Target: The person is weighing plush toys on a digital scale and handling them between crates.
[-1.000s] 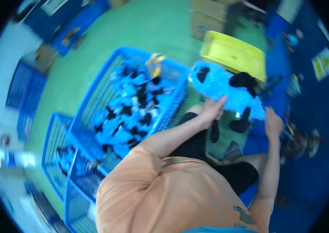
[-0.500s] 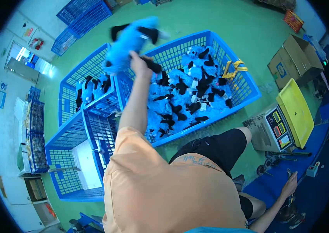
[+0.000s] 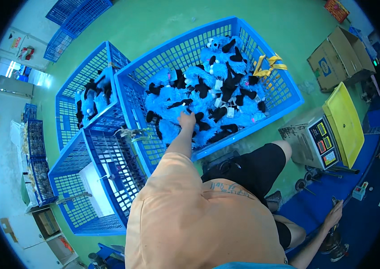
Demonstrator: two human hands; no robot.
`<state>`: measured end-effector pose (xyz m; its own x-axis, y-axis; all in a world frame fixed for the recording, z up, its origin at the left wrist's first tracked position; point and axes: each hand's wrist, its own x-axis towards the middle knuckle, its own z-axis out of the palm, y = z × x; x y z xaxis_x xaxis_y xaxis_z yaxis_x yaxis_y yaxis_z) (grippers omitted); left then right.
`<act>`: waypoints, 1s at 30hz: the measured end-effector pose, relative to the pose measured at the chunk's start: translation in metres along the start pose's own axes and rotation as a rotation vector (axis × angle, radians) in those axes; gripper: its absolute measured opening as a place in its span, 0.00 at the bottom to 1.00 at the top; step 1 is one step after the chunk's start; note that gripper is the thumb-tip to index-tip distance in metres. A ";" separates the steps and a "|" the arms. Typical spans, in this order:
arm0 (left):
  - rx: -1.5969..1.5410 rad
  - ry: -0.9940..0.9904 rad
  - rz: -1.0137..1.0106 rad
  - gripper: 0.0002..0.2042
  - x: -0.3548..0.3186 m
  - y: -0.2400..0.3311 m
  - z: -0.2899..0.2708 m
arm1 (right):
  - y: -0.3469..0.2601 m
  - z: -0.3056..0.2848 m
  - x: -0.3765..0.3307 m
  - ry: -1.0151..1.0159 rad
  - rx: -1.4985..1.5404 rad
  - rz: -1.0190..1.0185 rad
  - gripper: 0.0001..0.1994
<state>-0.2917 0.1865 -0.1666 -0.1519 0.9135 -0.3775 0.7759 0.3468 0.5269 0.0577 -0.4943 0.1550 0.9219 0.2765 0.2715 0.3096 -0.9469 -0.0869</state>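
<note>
One toy is no longer held aloft: half a second ago it was carried in the left hand point(image 3: 186, 119) over the left end of the big basket point(image 3: 284, 112), and now that hand has been lowered among the toys point(image 3: 165, 96) inside the basket, where a shaggy blue one is touched. The handling of the lifted toy is thus judged finished, and contact with the pile is judged only begun. Whether the left grip is closed on fur or merely laid on it cannot be told. In the small basket point(image 3: 66, 118), left of the big basket, a somewhat blurred toy point(image 3: 104, 85) is seen on top; it may be the one let go, though this is not certain. To the right of the big basket, past the scale point(image 3: 306, 139), the right hand point(image 3: 333, 216) has been kept at the metal tool point(image 3: 332, 244) on the blue desk point(image 3: 304, 193); its grip cannot be made out.
</note>
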 end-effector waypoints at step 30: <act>-0.814 -0.683 0.213 0.11 -0.121 0.155 -0.052 | -0.140 -0.011 0.004 0.139 0.274 -0.096 0.08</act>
<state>-0.1848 0.1405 0.0004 0.5064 0.7476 -0.4298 0.0683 0.4621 0.8842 0.0152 -0.3625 0.1786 0.8507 0.3189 0.4179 0.4619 -0.8330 -0.3045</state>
